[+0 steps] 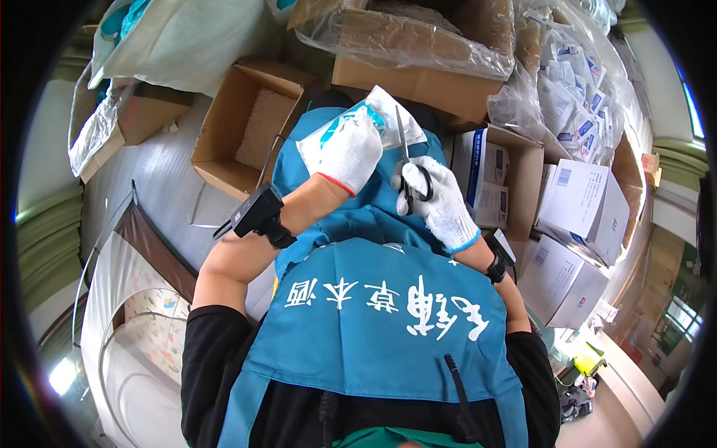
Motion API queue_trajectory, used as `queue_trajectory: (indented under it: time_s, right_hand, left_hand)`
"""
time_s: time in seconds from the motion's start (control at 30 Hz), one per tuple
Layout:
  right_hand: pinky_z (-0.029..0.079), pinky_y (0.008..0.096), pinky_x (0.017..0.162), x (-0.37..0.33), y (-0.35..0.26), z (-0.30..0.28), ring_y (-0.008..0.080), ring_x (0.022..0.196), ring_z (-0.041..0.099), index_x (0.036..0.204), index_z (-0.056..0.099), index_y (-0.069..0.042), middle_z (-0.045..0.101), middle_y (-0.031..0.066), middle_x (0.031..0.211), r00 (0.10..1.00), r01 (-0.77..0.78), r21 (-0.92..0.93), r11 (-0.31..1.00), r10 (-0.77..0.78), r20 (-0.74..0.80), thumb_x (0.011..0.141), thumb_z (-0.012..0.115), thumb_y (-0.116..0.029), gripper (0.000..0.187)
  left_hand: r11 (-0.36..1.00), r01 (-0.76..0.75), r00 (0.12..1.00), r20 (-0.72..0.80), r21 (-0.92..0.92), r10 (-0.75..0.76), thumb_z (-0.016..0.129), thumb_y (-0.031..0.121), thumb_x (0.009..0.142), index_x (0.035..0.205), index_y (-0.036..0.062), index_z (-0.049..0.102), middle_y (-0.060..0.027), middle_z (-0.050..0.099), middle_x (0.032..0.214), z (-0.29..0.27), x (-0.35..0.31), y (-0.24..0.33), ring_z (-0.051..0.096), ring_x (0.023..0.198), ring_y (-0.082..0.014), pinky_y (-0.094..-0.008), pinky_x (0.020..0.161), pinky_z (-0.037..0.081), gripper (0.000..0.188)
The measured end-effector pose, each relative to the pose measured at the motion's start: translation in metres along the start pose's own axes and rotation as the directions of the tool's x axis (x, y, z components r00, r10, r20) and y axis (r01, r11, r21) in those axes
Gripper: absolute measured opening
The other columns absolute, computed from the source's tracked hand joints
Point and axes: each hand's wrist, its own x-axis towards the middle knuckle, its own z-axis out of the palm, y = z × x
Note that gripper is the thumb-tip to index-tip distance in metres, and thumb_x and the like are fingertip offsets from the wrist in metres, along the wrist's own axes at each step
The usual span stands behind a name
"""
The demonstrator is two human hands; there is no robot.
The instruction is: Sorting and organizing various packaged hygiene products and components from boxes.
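Note:
In a white knit glove with a red cuff, my left hand (351, 153) is closed on a clear plastic packet (387, 113) with teal and white showing in it. The packet lies over my lap, above the blue apron (373, 321). My right hand (447, 201), gloved in white with a blue cuff, grips black-handled scissors (427, 184). Their blades point away from me, beside the right part of the packet. Whether the blades touch the plastic I cannot tell.
An open cardboard box (216, 149) with pale filling stands beyond my left hand. A larger plastic-lined box (418, 86) is straight ahead. On the right are white cartons (575, 198), an open box (526, 175) and a clear bag of small packets (571, 97).

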Motion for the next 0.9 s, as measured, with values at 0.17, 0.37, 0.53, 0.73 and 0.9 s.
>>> queue_trajectory:
  time_s: [0.17,0.37,0.53,0.73,0.9]
  right_hand:
    - [0.048,0.0274,0.053,-0.011,0.000,-0.004,0.0144,0.058,0.060,0.108,0.058,0.004,0.061,0.0089,0.082,0.995,0.097,-0.112,0.989,-0.097,0.001,0.093,0.061,-0.016,0.024]
    - [0.046,0.0212,0.053,-0.032,-0.004,-0.024,0.0082,0.059,0.057,0.106,0.059,0.004,0.061,0.0083,0.084,0.982,0.189,-0.191,0.963,-0.183,0.049,0.088,0.065,-0.001,0.019]
    - [0.053,0.0257,0.063,-0.046,-0.017,-0.052,0.0115,0.066,0.060,0.108,0.059,0.000,0.063,0.0082,0.092,0.956,0.295,-0.609,0.737,-0.221,0.195,0.090,0.062,-0.001,0.019]
    - [0.054,0.0341,0.075,-0.044,-0.017,-0.137,0.0247,0.084,0.069,0.110,0.058,-0.004,0.068,0.0151,0.098,0.712,-0.171,-0.746,0.643,-0.442,-0.545,0.081,0.074,-0.023,0.039]
    - [0.051,0.0459,0.088,-0.008,0.034,-0.213,0.0396,0.105,0.062,0.108,0.058,-0.004,0.065,0.0250,0.108,0.694,-0.669,-0.736,0.101,-0.268,-0.668,0.077,0.071,-0.020,0.037]
  left_hand:
    - [0.918,0.130,0.987,-0.039,-0.376,-0.156,0.056,0.007,0.082,0.091,-0.0022,0.066,-0.0189,0.064,0.088,0.009,0.003,-0.003,0.064,0.084,-0.0329,-0.0384,0.074,0.052,0.016]
    - [0.152,0.458,0.883,0.468,-0.876,0.035,0.071,0.019,0.083,0.093,0.0013,0.070,-0.0076,0.070,0.082,-0.031,0.023,-0.050,0.062,0.069,-0.0149,-0.0319,0.069,0.051,0.020]
    - [0.482,0.367,0.906,0.423,-0.796,0.008,0.072,0.022,0.080,0.101,-0.0023,0.068,-0.0156,0.070,0.087,-0.020,0.015,-0.064,0.066,0.078,-0.0207,-0.0338,0.075,0.051,0.033]
    - [0.385,0.557,0.830,0.487,-0.735,-0.272,0.072,0.026,0.079,0.097,-0.0083,0.068,-0.0189,0.071,0.086,-0.018,-0.004,-0.075,0.070,0.077,-0.0243,-0.0333,0.071,0.053,0.039]
    - [-0.089,0.532,0.845,0.535,-0.842,-0.012,0.076,0.018,0.080,0.104,-0.0075,0.068,-0.0092,0.071,0.091,-0.033,0.005,-0.045,0.064,0.078,-0.0125,-0.0280,0.072,0.052,0.036]
